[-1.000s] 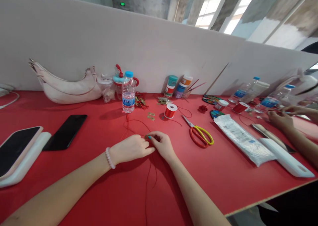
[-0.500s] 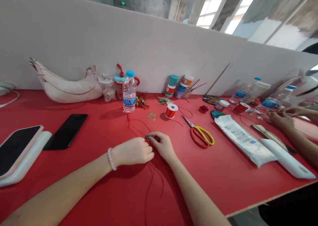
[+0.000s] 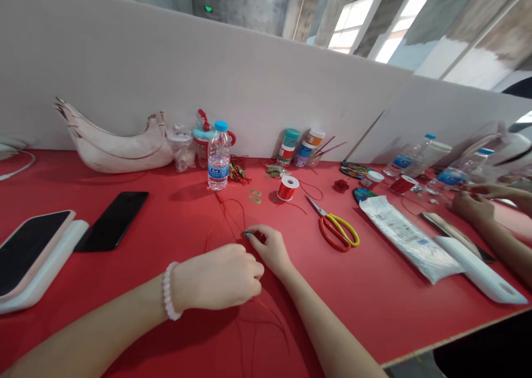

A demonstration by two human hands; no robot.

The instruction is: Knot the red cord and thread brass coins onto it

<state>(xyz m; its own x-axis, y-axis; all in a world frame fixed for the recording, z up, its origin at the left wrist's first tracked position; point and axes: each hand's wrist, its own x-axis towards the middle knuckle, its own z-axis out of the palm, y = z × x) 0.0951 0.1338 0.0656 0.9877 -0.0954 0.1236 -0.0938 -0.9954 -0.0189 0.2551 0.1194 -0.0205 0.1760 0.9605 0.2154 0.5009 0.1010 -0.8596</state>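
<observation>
My left hand point(image 3: 218, 278), with a pale bead bracelet on its wrist, is closed in a pinch on thin red cord point(image 3: 226, 214) near the front of the red table point(image 3: 166, 217). My right hand point(image 3: 269, 248) rests just beyond it, fingers curled, pinching the same cord down at a small knot on the table. From there the cord runs back toward a water bottle point(image 3: 218, 156). Loose strands trail toward me under my left hand. A spool of red cord point(image 3: 287, 188) and a few small coins point(image 3: 254, 195) lie past my hands.
Red and yellow scissors point(image 3: 337, 231) lie right of my hands. A black phone point(image 3: 112, 220) and a tablet on a white stand point(image 3: 31, 253) sit at left, a pale bag point(image 3: 114, 145) at the back. Paint jars point(image 3: 299, 145) stand by the partition. Another person's hands point(image 3: 477, 200) work at right.
My left hand has drawn back toward me, pulling the cord, while my right hand stays put holding the knot. The view has shifted slightly.
</observation>
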